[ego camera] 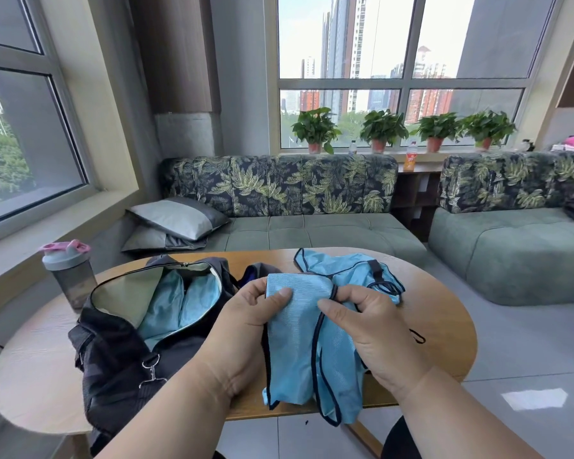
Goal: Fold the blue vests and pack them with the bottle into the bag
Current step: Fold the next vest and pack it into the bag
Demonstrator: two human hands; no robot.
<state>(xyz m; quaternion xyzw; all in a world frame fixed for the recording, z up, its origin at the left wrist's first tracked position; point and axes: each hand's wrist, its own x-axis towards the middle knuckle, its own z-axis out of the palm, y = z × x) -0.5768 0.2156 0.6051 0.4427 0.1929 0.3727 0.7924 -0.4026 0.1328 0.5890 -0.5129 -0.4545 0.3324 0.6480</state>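
I hold a light blue vest (299,329) with dark trim above the table's near edge. My left hand (246,326) pinches its upper left corner, and my right hand (368,329) grips its right side by the trim. Its lower part hangs past the table edge. Another blue vest (345,268) lies crumpled on the table behind it. The dark bag (120,352) sits open on the left, with blue fabric (176,303) inside. A grey shaker bottle (70,273) with a pink lid stands upright left of the bag.
The oval wooden table (444,326) carries everything, and a black cord (418,336) lies near its right rim. Green sofas (312,233) with pillows (179,220) stand behind. Potted plants (381,130) and an orange bottle (410,157) line the window sill.
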